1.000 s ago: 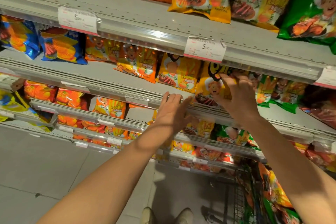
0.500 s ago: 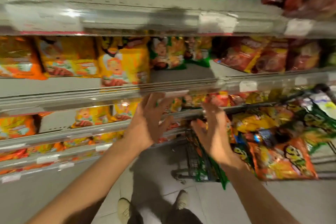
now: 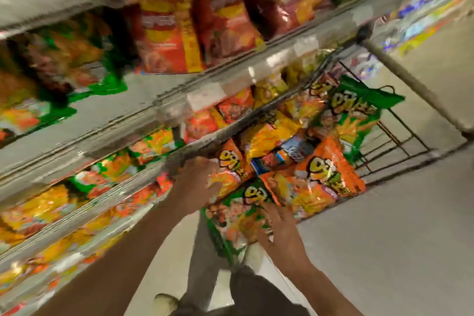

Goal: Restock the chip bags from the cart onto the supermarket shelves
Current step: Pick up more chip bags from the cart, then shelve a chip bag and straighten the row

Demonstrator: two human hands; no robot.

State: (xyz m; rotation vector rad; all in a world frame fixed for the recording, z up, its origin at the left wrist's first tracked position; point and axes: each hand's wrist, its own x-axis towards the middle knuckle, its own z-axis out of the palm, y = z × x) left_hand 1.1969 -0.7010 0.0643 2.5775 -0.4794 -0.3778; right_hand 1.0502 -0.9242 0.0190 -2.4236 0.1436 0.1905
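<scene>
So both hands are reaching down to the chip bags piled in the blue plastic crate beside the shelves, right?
Not quite. The head view shows the bags piled in a wire cart, not a blue plastic crate. The rest holds: the left hand and right hand reach down to the chip bags beside the shelves.

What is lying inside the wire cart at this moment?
The wire cart holds piled chip bags: orange bags, green bags, a yellow one and a blue one. Anything under the pile is covered.
</scene>
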